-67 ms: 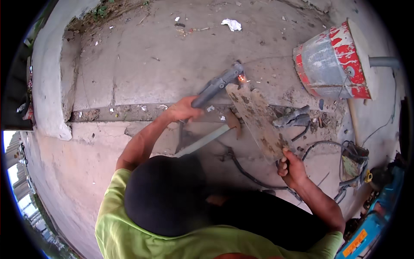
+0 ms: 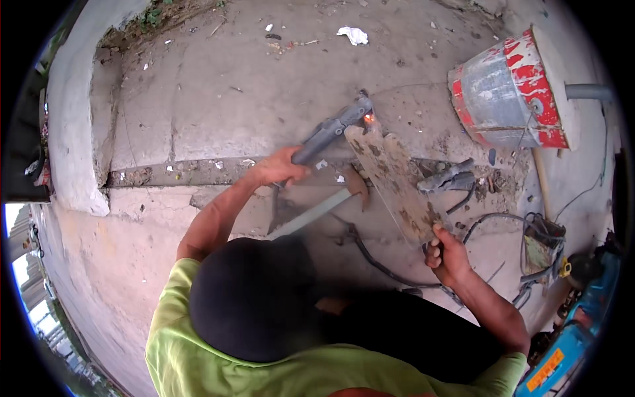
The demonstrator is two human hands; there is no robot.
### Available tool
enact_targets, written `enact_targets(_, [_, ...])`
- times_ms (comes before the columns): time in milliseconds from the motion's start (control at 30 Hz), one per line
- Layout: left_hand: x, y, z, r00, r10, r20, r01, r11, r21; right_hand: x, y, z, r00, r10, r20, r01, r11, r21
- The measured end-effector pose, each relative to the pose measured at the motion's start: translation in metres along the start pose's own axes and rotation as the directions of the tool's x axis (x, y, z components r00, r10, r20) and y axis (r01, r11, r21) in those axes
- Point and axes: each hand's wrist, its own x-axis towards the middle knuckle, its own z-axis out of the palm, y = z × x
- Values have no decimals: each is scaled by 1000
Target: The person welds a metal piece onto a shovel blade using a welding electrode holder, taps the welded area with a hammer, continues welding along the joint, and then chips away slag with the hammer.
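Observation:
My left hand [image 2: 281,167] is closed round the lower end of a grey metal bar [image 2: 327,135] with a jointed far end. My right hand [image 2: 450,255] grips the near end of a long flat plate [image 2: 390,175], stained brown, with a scalloped far edge. An orange glow [image 2: 369,119] burns where the bar's tip meets or nearly meets the plate's far end; contact cannot be made out. Under the plate's left side lies a hammer [image 2: 358,188] with a rusty head and pale handle. Right of the plate, an electrode holder-like grey clamp [image 2: 450,178] rests on the ground, joined to a black cable.
A red and white bucket [image 2: 506,92] stands at the far right. Near it are a wooden-handled tool [image 2: 541,182] and looped black cable [image 2: 390,272]. A blue machine [image 2: 572,337] sits at the lower right. A low concrete step edge [image 2: 165,187] crosses the ground. A black cap [image 2: 248,298] hides the lower middle.
A small bright streak beside the glow is gone. Both hands keep their holds, nearly unmoved.

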Motion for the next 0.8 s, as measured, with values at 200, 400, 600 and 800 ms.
enact_targets(200, [0,5,1,1000,20,22,-22,997,75,0,0,-1,1000,-4,14,4,1000,7])
enact_targets(400, [-1,7,2,999,29,29,-30,998,54,-3,-2,3,1000,-9,9,9,1000,2])
enact_targets(600, [0,8,1,999,32,31,-34,996,81,-1,0,0,1000,-8,17,8,1000,15])
enact_targets(800, [-3,8,0,1000,14,6,-15,997,80,-2,-2,6,1000,6,-14,-6,1000,16])
